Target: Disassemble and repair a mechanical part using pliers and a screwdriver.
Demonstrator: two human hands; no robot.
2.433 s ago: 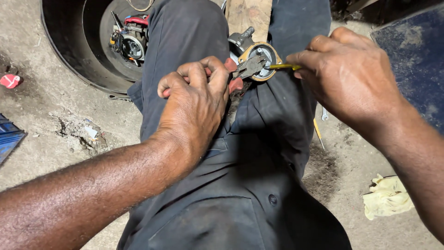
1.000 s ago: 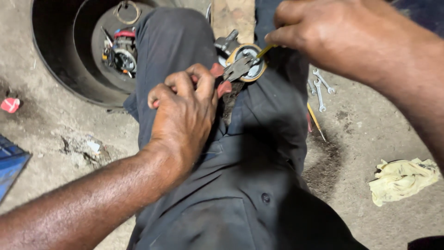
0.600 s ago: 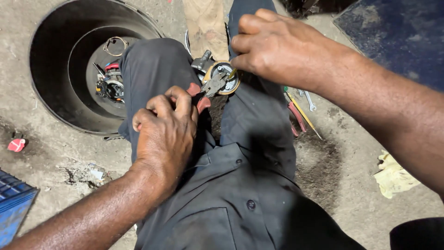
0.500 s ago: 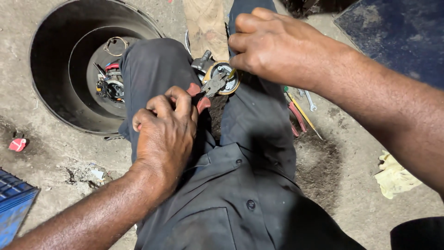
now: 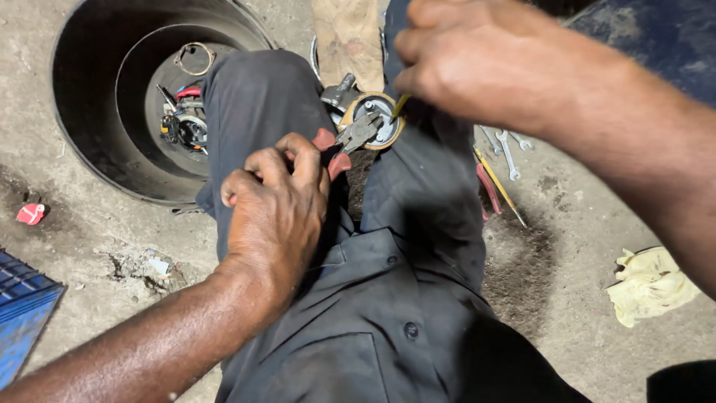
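Note:
My left hand (image 5: 276, 213) is closed around the red handles of a pair of pliers (image 5: 344, 145). The plier jaws bite on a round metal part with a yellow rim (image 5: 377, 123) that rests between my knees on my dark trousers. My right hand (image 5: 485, 63) is above it, pinching a thin yellow-handled tool (image 5: 400, 106) whose tip points into the round part. Most of that tool is hidden under my fingers.
A large dark drum (image 5: 112, 97) at upper left holds a small motor-like part with wires (image 5: 183, 123) and a wire ring. Spanners (image 5: 509, 149) and a red-and-yellow tool (image 5: 492, 190) lie on the concrete floor to the right. A yellowish rag (image 5: 652, 283) lies lower right, a blue crate (image 5: 22, 313) lower left.
The view has moved closer in. My right hand has shifted up and to the right over the round part. My left hand keeps the pliers on it.

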